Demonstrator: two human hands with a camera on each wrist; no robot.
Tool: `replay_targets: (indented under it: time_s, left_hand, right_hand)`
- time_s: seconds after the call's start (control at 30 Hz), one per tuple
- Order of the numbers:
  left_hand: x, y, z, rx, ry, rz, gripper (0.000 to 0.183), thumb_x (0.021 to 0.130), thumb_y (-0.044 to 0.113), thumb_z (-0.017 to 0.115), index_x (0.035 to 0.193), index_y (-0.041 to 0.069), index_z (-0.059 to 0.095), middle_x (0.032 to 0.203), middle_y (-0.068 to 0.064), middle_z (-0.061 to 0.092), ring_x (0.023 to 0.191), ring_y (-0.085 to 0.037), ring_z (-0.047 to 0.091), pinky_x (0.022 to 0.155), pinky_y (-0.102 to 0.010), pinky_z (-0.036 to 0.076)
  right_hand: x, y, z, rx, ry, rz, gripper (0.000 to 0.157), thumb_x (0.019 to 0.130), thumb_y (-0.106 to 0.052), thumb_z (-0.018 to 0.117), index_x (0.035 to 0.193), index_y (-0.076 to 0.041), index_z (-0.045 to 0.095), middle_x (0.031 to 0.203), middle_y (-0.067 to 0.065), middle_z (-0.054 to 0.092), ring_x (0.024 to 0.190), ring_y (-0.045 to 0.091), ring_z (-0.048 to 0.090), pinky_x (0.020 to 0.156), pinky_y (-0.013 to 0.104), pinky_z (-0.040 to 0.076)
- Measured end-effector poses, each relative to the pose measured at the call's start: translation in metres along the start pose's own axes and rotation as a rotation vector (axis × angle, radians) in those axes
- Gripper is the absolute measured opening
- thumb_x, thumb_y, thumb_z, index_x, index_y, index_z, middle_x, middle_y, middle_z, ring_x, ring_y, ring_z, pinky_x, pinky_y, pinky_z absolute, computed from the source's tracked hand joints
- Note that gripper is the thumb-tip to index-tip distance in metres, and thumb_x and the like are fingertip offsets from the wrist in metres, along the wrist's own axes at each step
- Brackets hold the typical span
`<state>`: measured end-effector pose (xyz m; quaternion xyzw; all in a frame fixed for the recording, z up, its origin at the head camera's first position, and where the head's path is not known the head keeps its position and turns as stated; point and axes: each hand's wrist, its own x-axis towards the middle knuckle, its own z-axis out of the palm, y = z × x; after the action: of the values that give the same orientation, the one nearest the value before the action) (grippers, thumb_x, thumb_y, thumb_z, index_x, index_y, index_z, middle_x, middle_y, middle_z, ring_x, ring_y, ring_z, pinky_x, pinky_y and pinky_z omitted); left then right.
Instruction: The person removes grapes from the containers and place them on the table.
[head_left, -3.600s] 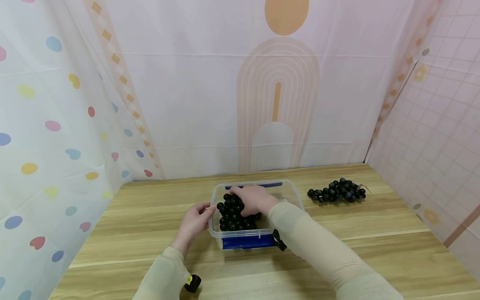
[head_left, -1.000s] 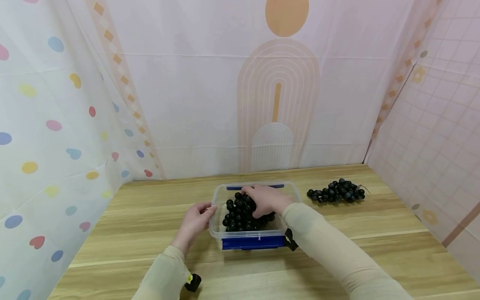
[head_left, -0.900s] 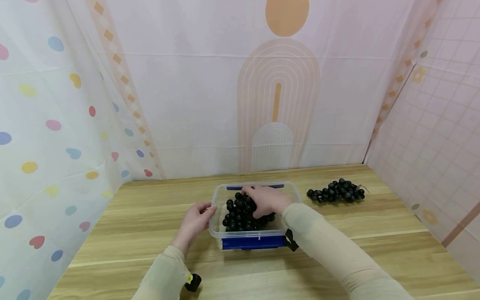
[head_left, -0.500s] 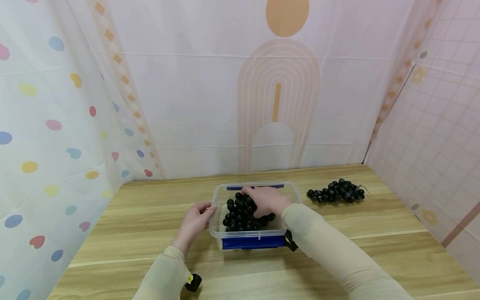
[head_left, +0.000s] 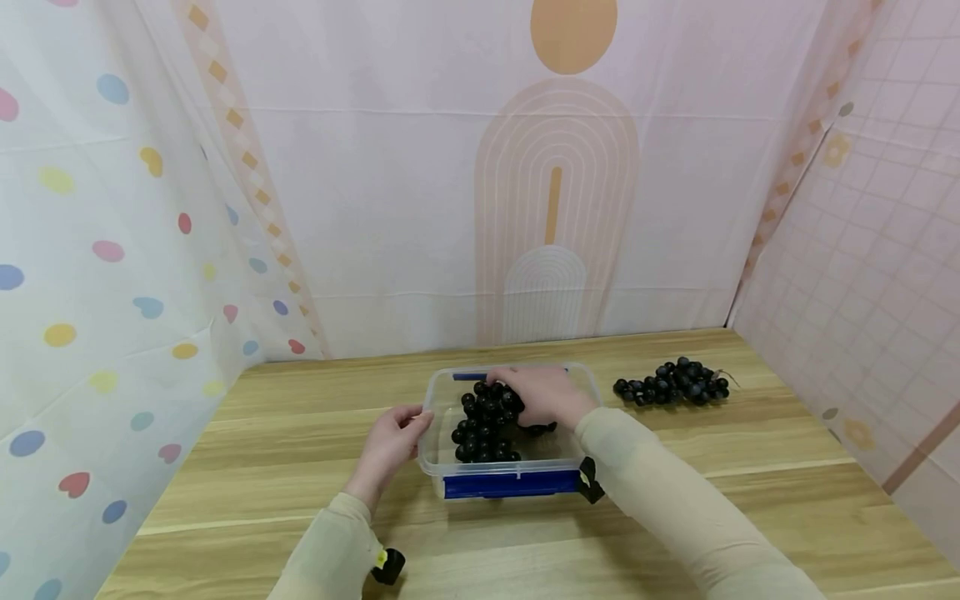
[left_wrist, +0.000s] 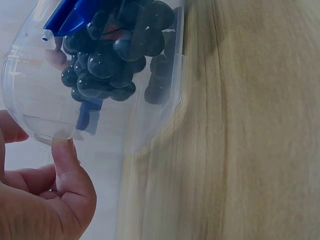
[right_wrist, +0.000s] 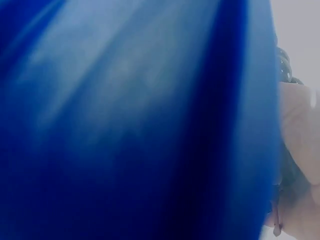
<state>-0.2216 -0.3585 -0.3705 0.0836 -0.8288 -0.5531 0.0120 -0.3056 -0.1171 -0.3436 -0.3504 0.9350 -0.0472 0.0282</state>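
My left hand [head_left: 390, 440] pinches the left rim of a clear plastic food container [head_left: 517, 469] with blue clips. In the left wrist view, its thumb [left_wrist: 67, 165] presses the container's edge. Inside lies a bunch of black grapes [head_left: 480, 433], piled mostly toward the left and middle. My right hand [head_left: 546, 395] reaches in from the right and grips the top of the bunch; its fingertips are hidden among the grapes. A blurred blue clip [right_wrist: 125, 125] fills most of the right wrist view, with part of the right hand [right_wrist: 302, 125] at its edge.
A second bunch of dark grapes [head_left: 675, 383] with a dry stem lies on the wooden table [head_left: 300, 467], right of the container. Patterned curtains [head_left: 390, 208] close off the back and both sides.
Over the earlier frames the right hand and the grapes shifted right inside the container. In the last half second the hand rose slightly and the bunch's top lifted with it. The left hand stayed put.
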Motion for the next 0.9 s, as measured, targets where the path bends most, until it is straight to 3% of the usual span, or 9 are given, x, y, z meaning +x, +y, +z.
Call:
replay_targets:
  time_s: [0.23, 0.47, 0.57, 0.67, 0.77, 0.9]
  left_hand:
    - [-0.001, 0.000, -0.001, -0.001, 0.003, -0.002, 0.043, 0.099, 0.020, 0.060, 0.129, -0.010, 0.057, 0.099, -0.013, 0.061, 0.080, -0.023, 0.059, 0.065, -0.026, 0.048]
    - [-0.002, 0.000, 0.000, -0.010, 0.006, 0.006, 0.045, 0.099, 0.022, 0.062, 0.129, -0.011, 0.057, 0.097, -0.011, 0.061, 0.076, -0.021, 0.057, 0.063, -0.027, 0.048]
    - [-0.001, -0.001, 0.000, -0.009, 0.007, 0.005, 0.044, 0.099, 0.021, 0.062, 0.129, -0.011, 0.057, 0.096, -0.011, 0.061, 0.075, -0.020, 0.056, 0.063, -0.027, 0.047]
    - [0.000, -0.002, 0.000, -0.006, 0.010, 0.001, 0.043, 0.098, 0.020, 0.061, 0.128, -0.010, 0.058, 0.096, -0.011, 0.061, 0.075, -0.021, 0.056, 0.063, -0.026, 0.047]
    - [0.000, -0.002, 0.001, -0.008, 0.010, -0.002, 0.043, 0.098, 0.020, 0.061, 0.128, -0.010, 0.058, 0.096, -0.011, 0.061, 0.075, -0.021, 0.057, 0.063, -0.026, 0.047]
    - [0.001, -0.003, 0.001, -0.017, 0.010, -0.003, 0.042, 0.098, 0.020, 0.061, 0.128, -0.010, 0.058, 0.095, -0.011, 0.061, 0.074, -0.020, 0.057, 0.062, -0.025, 0.047]
  right_hand:
    - [-0.006, 0.005, -0.004, 0.003, 0.055, -0.031, 0.073, 0.079, -0.012, 0.080, 0.141, -0.031, 0.047, 0.131, 0.000, 0.060, 0.065, 0.012, 0.052, 0.049, 0.027, 0.039]
    - [-0.012, 0.003, -0.010, -0.052, 0.115, -0.060, 0.073, 0.077, -0.010, 0.080, 0.140, -0.030, 0.050, 0.123, 0.001, 0.063, 0.056, 0.011, 0.046, 0.045, 0.026, 0.033]
    - [-0.014, 0.002, -0.013, -0.074, 0.116, -0.058, 0.072, 0.079, -0.013, 0.080, 0.141, -0.032, 0.049, 0.124, 0.000, 0.062, 0.056, 0.014, 0.049, 0.048, 0.029, 0.038]
    - [-0.017, 0.002, -0.017, -0.102, 0.122, -0.058, 0.071, 0.080, -0.018, 0.081, 0.142, -0.034, 0.048, 0.129, -0.001, 0.061, 0.070, 0.019, 0.060, 0.065, 0.037, 0.050]
    - [-0.020, 0.002, -0.020, -0.116, 0.150, -0.068, 0.070, 0.081, -0.020, 0.081, 0.141, -0.035, 0.049, 0.130, 0.000, 0.060, 0.085, 0.026, 0.065, 0.080, 0.047, 0.051]
    - [-0.023, 0.001, -0.022, -0.167, 0.202, -0.096, 0.070, 0.080, -0.022, 0.082, 0.140, -0.035, 0.049, 0.125, 0.000, 0.062, 0.091, 0.029, 0.064, 0.080, 0.047, 0.050]
